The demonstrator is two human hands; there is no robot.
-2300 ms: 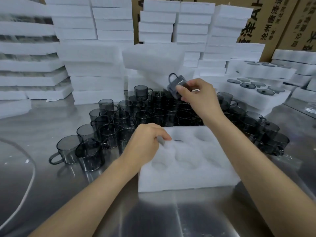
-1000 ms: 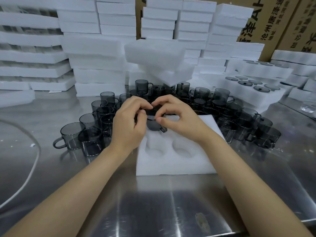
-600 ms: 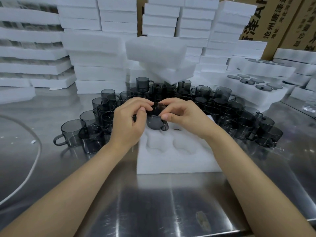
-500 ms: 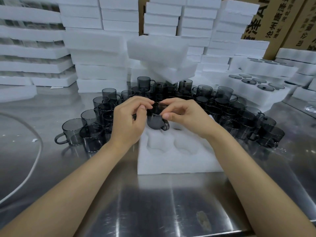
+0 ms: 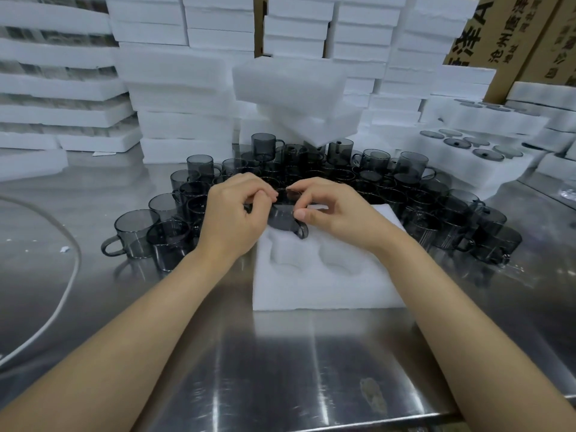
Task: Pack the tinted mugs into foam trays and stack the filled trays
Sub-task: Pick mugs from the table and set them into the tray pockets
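A white foam tray (image 5: 324,285) with round pockets lies on the steel table in front of me. Over its far left pocket sits a smoky grey glass mug (image 5: 285,222), partly sunk in, handle toward me. My left hand (image 5: 233,213) pinches the mug's rim on the left side. My right hand (image 5: 330,210) pinches the rim on the right with thumb and forefinger. Behind and around the tray stand several loose tinted mugs (image 5: 367,185); more of them (image 5: 140,232) sit to the left.
Tall stacks of white foam trays (image 5: 187,88) fill the back. A filled tray (image 5: 467,151) rests on others at the right. Cardboard boxes (image 5: 514,35) stand at the back right. A white cable (image 5: 70,275) curves over the table on the left.
My right hand brought a mug from the back to the tray, and my left hand joined it at the rim. Since half a second ago the mug has sunk lower into the far left pocket.
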